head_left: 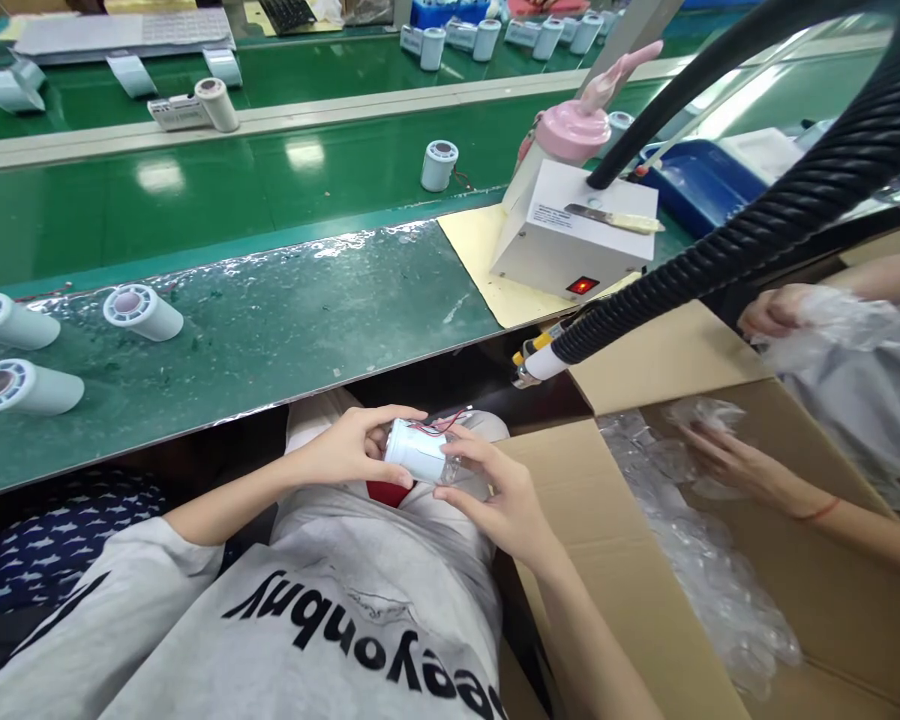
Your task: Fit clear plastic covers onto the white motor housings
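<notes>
While three white cylinders [26, 350] are lying on their sides at the near left of the bench [270, 330], the person's hands are working below its near edge, over the lap. Left hand [345, 445] is gripping a small white cylinder w/ red wires [418, 450] from its left end, fingers curled round it. Right hand [495, 495] is closing on the same piece from the right and below, fingertips touching a clear part at that end; can't tell what that part is. The cylinder is sitting between both hands, lying roughly sideways, just left of an open cardboard box [622, 580]. Further right, a white machine w/ a lit red switch [570, 235] is standing on the bench, a black ribbed hose [757, 225] is running down beside it. Far right, a co-worker's hand [735, 462] is reaching into clear plastic wrap [705, 570] in the box.
</notes>
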Demonstrator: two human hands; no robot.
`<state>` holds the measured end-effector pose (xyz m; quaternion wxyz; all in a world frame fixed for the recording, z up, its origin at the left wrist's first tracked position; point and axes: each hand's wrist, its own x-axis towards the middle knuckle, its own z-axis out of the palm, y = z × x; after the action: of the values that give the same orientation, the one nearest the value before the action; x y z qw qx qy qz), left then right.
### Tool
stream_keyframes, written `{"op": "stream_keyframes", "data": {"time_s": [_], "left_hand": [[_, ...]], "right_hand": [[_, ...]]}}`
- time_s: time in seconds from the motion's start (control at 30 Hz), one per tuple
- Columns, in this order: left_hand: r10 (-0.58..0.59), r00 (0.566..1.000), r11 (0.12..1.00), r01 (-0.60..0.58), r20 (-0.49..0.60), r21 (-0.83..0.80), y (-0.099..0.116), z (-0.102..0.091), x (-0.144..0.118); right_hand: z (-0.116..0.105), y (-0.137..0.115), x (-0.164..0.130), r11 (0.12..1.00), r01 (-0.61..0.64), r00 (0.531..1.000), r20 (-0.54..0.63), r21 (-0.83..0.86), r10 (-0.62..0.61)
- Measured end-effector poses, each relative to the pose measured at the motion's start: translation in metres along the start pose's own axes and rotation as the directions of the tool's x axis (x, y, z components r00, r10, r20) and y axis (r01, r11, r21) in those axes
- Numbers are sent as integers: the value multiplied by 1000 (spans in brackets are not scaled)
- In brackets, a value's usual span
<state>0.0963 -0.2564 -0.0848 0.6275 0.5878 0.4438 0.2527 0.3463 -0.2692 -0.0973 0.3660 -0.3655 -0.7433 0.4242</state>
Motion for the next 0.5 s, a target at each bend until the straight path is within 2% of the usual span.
{"op": "stream_keyframes", "data": {"time_s": [0.1, 0.23, 0.5], "left_hand": [[113, 993, 992, -114, 22, 51, 2, -2, -1], [320, 944, 940, -327, 80, 96, 1, -4, 0], [425, 896, 889, -440, 129, 128, 0, -5, -2]], "right_hand": [[0, -2, 0, 994, -74, 997, 28, 76, 73], [0, -7, 1, 963, -181, 983, 50, 198, 175], [0, -12, 1, 886, -306, 952, 109, 349, 286]]}}
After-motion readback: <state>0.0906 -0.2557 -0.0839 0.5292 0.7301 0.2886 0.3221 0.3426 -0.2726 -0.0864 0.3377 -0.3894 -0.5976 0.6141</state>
